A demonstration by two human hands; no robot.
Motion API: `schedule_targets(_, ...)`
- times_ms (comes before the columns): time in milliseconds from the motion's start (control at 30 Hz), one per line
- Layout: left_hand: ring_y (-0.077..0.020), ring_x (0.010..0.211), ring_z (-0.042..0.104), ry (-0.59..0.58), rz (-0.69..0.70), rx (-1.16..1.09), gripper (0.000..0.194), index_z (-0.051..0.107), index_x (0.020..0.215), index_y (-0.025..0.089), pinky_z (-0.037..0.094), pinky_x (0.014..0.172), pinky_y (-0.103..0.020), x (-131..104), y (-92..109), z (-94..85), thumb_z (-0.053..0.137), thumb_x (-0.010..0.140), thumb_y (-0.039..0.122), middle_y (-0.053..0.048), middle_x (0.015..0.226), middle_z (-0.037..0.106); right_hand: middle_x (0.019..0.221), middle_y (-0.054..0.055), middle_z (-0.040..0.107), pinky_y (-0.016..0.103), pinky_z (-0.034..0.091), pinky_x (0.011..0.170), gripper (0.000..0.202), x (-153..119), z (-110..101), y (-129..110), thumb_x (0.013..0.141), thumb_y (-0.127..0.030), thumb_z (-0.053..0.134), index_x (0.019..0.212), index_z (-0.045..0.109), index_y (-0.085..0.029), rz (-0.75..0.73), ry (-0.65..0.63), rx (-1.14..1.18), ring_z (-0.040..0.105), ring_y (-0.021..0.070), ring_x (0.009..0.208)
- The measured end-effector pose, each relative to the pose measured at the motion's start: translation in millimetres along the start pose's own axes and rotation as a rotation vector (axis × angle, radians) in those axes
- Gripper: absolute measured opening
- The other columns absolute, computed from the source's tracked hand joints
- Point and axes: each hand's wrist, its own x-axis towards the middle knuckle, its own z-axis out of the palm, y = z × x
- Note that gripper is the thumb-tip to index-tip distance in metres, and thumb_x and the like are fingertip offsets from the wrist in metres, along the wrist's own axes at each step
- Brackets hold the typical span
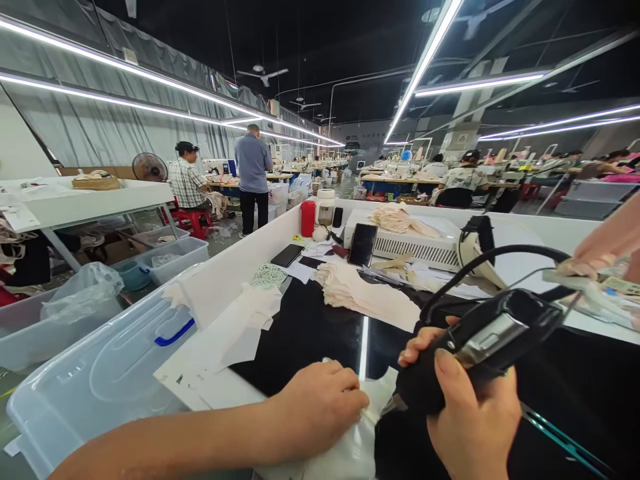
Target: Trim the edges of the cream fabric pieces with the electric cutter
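My left hand (320,407) is closed on a pale, whitish cloth piece (350,447) at the bottom centre of the head view. Just right of it, my right hand (470,407) grips a black handheld device (500,333) with a silver metal plate, tilted, with a black cable (450,273) looping above it. The lower end of the device is close to the cloth's edge; whether they touch I cannot tell. Beyond my hands, a stack of cream fabric pieces (367,293) lies on the glossy black tabletop (290,340).
A dark phone (286,255) lies flat and another phone (363,244) leans against a white machine (415,248). White paper (240,330) and a lidded plastic bin (120,360) are on the left. A red container (307,219) stands behind. Several people are further back.
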Motion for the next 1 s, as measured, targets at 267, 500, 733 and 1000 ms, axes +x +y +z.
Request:
schedule_targets(267, -0.0193, 0.109, 0.07, 0.04, 0.155, -0.104, 0.017, 0.07, 0.116, 0.022, 0.052, 0.096, -0.031, 0, -28, 2.4, 0.061, 0.104, 0.013, -0.003, 0.118, 0.075, 0.079, -0.003, 0.07, 0.035, 0.057, 0.064, 0.042, 0, 1, -8, 0.08, -0.045, 0.085, 0.108, 0.059, -0.027, 0.044, 0.006, 0.021, 0.066, 0.0176, 0.062)
schedule_targets(500, -0.021, 0.117, 0.07, 0.008, 0.219, -0.184, 0.024, 0.07, 0.121, 0.021, 0.046, 0.117, -0.04, -5, -43, -5.8, 0.058, 0.104, 0.009, -0.006, 0.13, 0.075, 0.082, -0.002, 0.069, 0.036, 0.058, 0.064, 0.041, 2, 1, -13, 0.082, -0.044, 0.083, 0.112, 0.059, -0.028, 0.038, 0.008, 0.014, 0.066, 0.0175, 0.064)
schedule_targets(733, -0.0221, 0.108, 0.072, 0.036, 0.027, -0.124, 0.021, 0.071, 0.119, 0.018, 0.058, 0.091, -0.029, -11, -27, -4.7, 0.059, 0.102, 0.012, -0.007, 0.123, 0.075, 0.077, -0.002, 0.069, 0.034, 0.059, 0.059, 0.045, 6, 4, -14, 0.073, -0.044, 0.089, 0.102, 0.061, -0.026, 0.058, 0.066, 0.041, 0.066, 0.0179, 0.064)
schedule_targets(1000, -0.0232, 0.117, 0.071, 0.037, 0.102, -0.151, 0.023, 0.07, 0.124, 0.019, 0.059, 0.094, -0.031, -10, -36, 0.0, 0.058, 0.105, 0.014, -0.007, 0.129, 0.075, 0.078, -0.002, 0.07, 0.032, 0.06, 0.059, 0.045, 7, 4, -14, 0.07, -0.041, 0.09, 0.103, 0.062, -0.026, 0.081, 0.071, 0.083, 0.066, 0.0174, 0.063)
